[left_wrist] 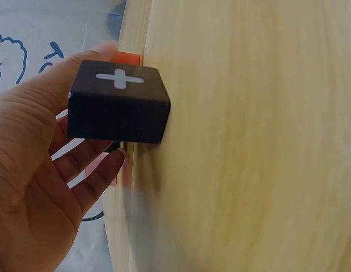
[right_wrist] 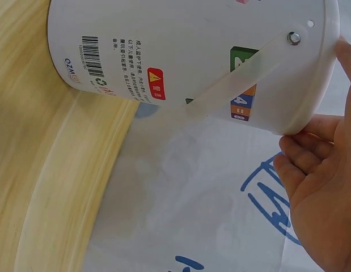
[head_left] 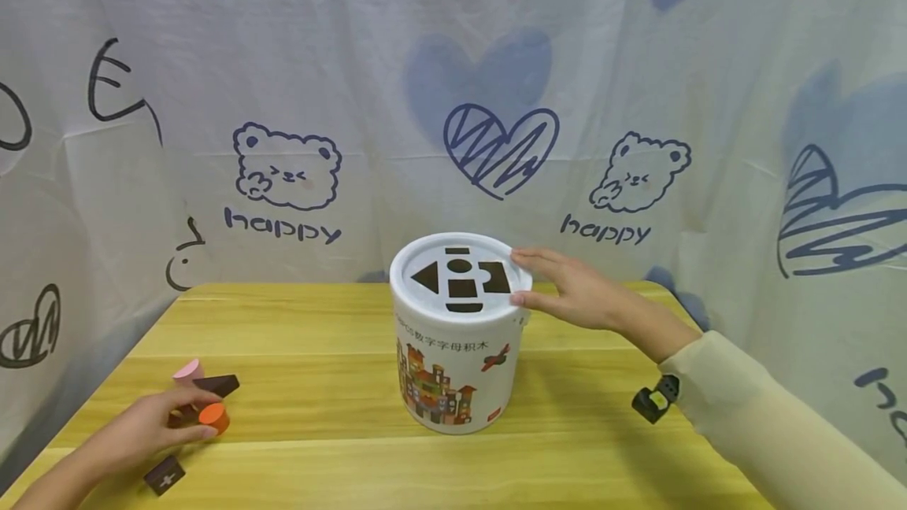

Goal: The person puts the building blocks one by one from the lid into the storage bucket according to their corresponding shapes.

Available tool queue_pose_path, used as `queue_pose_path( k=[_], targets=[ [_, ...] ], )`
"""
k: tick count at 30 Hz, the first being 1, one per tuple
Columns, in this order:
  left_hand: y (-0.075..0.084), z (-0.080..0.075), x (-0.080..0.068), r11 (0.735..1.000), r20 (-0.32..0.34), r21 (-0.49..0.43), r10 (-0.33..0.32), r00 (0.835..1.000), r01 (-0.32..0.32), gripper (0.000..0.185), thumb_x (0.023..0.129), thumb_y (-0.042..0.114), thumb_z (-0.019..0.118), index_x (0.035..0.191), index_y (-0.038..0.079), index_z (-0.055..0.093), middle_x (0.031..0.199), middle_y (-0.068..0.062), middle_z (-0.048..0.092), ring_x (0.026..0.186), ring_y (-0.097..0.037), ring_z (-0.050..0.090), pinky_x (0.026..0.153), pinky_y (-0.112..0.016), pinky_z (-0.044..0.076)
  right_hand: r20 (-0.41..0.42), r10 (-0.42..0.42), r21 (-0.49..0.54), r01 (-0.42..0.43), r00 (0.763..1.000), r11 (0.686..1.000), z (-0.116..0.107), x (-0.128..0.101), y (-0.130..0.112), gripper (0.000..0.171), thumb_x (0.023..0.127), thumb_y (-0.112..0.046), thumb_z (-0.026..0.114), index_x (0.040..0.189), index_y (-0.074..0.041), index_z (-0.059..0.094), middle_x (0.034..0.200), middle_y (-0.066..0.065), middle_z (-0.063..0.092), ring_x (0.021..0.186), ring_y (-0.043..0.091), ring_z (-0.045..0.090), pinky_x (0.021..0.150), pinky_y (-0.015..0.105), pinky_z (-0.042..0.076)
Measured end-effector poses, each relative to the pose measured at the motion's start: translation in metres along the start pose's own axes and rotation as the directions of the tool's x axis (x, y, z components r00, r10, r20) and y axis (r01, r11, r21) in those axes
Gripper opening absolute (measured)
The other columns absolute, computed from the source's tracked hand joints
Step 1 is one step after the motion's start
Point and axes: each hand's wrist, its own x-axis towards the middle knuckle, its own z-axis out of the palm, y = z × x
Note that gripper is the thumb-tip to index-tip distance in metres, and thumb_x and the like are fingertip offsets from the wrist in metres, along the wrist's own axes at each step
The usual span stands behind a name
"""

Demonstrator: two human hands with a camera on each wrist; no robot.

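Note:
A white bucket (head_left: 457,352) printed with toy buildings stands mid-table; its lid (head_left: 432,301) has dark shape cut-outs. My right hand (head_left: 560,290) clasps the lid's right rim between thumb and fingers; in the right wrist view the fingertips (right_wrist: 294,144) touch that rim (right_wrist: 311,96). At the lower left my left hand (head_left: 201,415) pinches an orange round block (head_left: 213,418) lying on the table. A dark cube with a white plus (head_left: 164,475) lies just in front of that hand, and fills the left wrist view as the cube (left_wrist: 118,107), with the orange block (left_wrist: 127,58) behind it.
A pink block (head_left: 187,371) and a dark brown block (head_left: 221,384) lie just behind my left hand. The wooden table (head_left: 319,337) ends at a hanging printed cloth (head_left: 453,101) behind and on both sides. The bucket's strap handle (right_wrist: 232,79) hangs down its side.

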Motion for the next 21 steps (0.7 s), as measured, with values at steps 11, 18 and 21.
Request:
queue_pose_path(
  k=[11, 18, 21],
  targets=[
    [0.005, 0.002, 0.0, 1.0, -0.01, -0.012, -0.007, 1.0, 0.006, 0.036, 0.089, 0.033, 0.072, 0.114, 0.008, 0.068, 0.102, 0.0, 0.066, 0.081, 0.001, 0.057, 0.065, -0.024, 0.053, -0.001, 0.005, 0.005, -0.005, 1.0, 1.0, 0.0, 0.001, 0.0, 0.078, 0.093, -0.061, 0.054, 0.153, -0.016, 0.035, 0.157, 0.005, 0.03, 0.141, 0.034, 0.031, 0.111, 0.059, 0.028],
    [0.016, -0.003, 0.007, 1.0, -0.012, -0.012, 0.009, 1.0, -0.009, 0.034, 0.09, 0.034, 0.071, 0.113, 0.009, 0.067, 0.098, 0.006, 0.064, 0.085, 0.002, 0.057, 0.07, -0.026, 0.055, 0.004, 0.017, -0.003, -0.017, 1.0, 1.0, 0.0, 0.001, 0.001, 0.079, 0.092, -0.064, 0.053, 0.153, -0.017, 0.035, 0.157, 0.005, 0.03, 0.141, 0.034, 0.031, 0.11, 0.06, 0.029],
    [0.025, -0.006, 0.01, 0.999, -0.037, 0.033, 0.033, 0.999, -0.032, 0.035, 0.089, 0.036, 0.071, 0.113, 0.01, 0.068, 0.096, 0.012, 0.065, 0.087, 0.002, 0.058, 0.071, -0.027, 0.054, 0.01, 0.019, -0.005, -0.019, 1.0, 1.0, 0.0, 0.002, 0.001, 0.079, 0.092, -0.064, 0.052, 0.153, -0.018, 0.034, 0.157, 0.005, 0.03, 0.141, 0.034, 0.031, 0.11, 0.061, 0.029]
  ],
)
